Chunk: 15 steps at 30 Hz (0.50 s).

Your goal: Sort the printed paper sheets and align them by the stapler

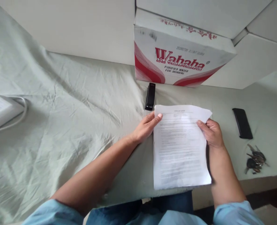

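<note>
Papers [182,150] nr stapler [150,96], ctn [182,59] behind

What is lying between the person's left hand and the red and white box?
In the head view, a black stapler lies between the left hand and the box.

Wahaha water carton [176,73]: back | black phone [242,123]: right, near keys [256,158] | white corded device [3,111]: left
</note>
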Tool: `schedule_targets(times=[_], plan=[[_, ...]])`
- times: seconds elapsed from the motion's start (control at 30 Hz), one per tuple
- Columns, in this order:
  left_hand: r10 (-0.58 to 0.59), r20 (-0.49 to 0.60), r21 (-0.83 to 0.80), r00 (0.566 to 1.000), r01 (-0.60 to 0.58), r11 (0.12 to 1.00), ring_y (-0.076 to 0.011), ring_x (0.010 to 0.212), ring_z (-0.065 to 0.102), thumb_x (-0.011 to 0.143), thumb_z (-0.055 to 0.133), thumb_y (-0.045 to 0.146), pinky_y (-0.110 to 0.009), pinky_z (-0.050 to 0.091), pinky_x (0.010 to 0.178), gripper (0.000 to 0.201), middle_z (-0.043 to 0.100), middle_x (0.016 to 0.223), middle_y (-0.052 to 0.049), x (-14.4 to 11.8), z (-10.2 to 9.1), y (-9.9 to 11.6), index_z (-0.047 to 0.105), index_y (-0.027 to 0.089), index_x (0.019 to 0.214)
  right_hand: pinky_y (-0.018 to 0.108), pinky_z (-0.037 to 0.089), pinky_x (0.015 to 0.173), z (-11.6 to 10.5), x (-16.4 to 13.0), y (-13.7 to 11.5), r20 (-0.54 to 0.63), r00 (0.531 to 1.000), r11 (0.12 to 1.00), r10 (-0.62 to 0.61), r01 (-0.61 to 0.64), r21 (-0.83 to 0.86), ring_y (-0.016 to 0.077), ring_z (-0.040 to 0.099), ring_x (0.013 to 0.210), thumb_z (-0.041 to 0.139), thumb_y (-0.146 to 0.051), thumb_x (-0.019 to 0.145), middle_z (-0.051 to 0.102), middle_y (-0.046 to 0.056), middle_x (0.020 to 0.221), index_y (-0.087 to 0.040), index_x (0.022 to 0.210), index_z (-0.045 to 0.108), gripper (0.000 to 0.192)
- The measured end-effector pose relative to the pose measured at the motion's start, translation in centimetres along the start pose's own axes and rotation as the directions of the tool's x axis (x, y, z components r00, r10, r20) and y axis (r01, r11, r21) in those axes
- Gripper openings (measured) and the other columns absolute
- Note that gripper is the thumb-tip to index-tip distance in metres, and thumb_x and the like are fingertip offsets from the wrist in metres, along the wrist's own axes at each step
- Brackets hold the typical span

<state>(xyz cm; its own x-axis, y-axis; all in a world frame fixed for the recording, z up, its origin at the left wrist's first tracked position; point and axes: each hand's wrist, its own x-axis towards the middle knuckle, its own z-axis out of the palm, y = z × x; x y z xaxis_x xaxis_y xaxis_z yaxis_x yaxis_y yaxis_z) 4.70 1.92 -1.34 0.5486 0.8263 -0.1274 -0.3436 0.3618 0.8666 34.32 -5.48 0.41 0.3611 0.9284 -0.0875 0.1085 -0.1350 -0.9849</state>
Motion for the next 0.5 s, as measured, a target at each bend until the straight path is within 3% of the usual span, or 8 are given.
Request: schedule_targets(times=[0.1, 0.2, 0.3, 0.4, 0.5], plan=[[-0.027, -0.035, 0.002, 0.999, 0.027, 1.0, -0.0274, 0.098, 0.077, 0.096, 0.072, 0.07, -0.036, 0.057, 0.089, 0.055, 0.081, 0.094, -0.009, 0.1, 0.1, 0.1, 0.079, 0.017, 0.106, 0.036, 0.063, 0.066, -0.2, 0.1, 0.1, 0.045, 0.998, 0.999, 0.034, -0.034, -0.018, 0.0235, 0.077, 0.07, 0.095, -0.052, 0.077, 0.083, 0.005, 0.08, -0.021, 0.097, 0.085, 0.039], [-0.033, -0.067, 0.107, 0.997, 0.04, 0.993, -0.02, 0.075, 0.068, 0.092, 0.075, 0.073, -0.031, 0.051, 0.071, 0.056, 0.074, 0.078, -0.004, -0.1, 0.5, 0.8, 0.075, 0.017, 0.086, 0.034, 0.062, 0.069, -0.1, 0.5, 0.4, -0.022, 1.0, 1.0, -0.013, 0.013, -0.001, 0.0205, 0.075, 0.071, 0.097, -0.054, 0.073, 0.083, 0.002, 0.083, -0.022, 0.096, 0.082, 0.042], [-0.002, -0.135, 0.18, 0.991, 0.026, 0.983, -0.0148, 0.066, 0.06, 0.09, 0.079, 0.069, -0.029, 0.045, 0.065, 0.055, 0.067, 0.07, 0.0, -0.3, 0.8, 1.2, 0.067, 0.018, 0.074, 0.027, 0.056, 0.064, -0.2, 0.8, 0.9, -0.085, 0.995, 0.999, -0.052, 0.051, -0.015, 0.015, 0.069, 0.066, 0.101, -0.05, 0.07, 0.079, -0.002, 0.078, -0.022, 0.087, 0.076, 0.041], [-0.064, -0.13, 0.046, 0.99, 0.07, 0.996, -0.0192, 0.075, 0.07, 0.089, 0.081, 0.066, -0.031, 0.051, 0.071, 0.049, 0.075, 0.079, -0.003, -0.4, 0.7, 1.2, 0.074, 0.018, 0.084, 0.026, 0.049, 0.058, -0.6, 0.9, 1.2, -0.112, 0.991, 0.997, -0.072, 0.068, -0.036, 0.0134, 0.063, 0.061, 0.099, -0.049, 0.073, 0.075, -0.002, 0.073, -0.022, 0.085, 0.075, 0.039], [-0.122, -0.076, -0.204, 0.99, 0.104, 0.974, -0.03, 0.101, 0.079, 0.085, 0.086, 0.058, -0.039, 0.059, 0.089, 0.045, 0.083, 0.095, -0.009, -0.1, 0.6, 0.8, 0.079, 0.018, 0.102, 0.028, 0.047, 0.058, -0.8, 1.2, 1.4, -0.194, 0.975, 0.994, -0.108, 0.105, -0.027, 0.0143, 0.062, 0.061, 0.098, -0.051, 0.072, 0.075, -0.001, 0.076, -0.02, 0.088, 0.077, 0.04]])
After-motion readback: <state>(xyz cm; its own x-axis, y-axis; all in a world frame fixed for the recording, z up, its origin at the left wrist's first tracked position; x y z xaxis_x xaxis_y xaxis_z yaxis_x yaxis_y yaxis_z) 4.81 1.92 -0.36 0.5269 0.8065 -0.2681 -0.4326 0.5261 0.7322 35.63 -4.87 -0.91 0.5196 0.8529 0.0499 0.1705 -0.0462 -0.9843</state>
